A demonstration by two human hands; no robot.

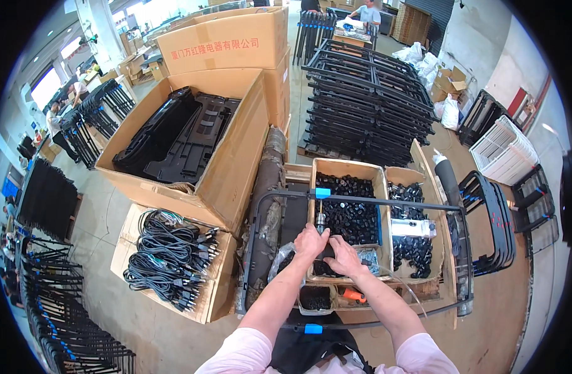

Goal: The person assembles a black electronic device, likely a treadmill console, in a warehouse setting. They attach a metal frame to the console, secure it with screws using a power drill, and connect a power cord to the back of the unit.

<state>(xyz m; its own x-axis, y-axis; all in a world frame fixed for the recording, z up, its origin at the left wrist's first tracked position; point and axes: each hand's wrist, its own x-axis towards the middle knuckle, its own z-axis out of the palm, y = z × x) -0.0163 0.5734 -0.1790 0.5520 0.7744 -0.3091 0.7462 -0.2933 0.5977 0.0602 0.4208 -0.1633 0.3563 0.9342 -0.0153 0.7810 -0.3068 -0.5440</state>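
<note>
Both my hands are closed on a power drill with a silver chuck and a dark body partly hidden by my fingers. My left hand wraps around its front near the chuck. Behind it, my right hand grips the body. The bit points away from me, at a blue clip on the far bar of a black tubular frame. This frame lies across wooden parts bins, with another blue clip on its near bar. Whether the bit touches the clip, I cannot tell.
Bins of small black parts lie under the frame. An orange-handled tool and a small tub sit nearer me. Coiled black cables and a large carton stand left. Stacked black frames rise behind; people work farther off.
</note>
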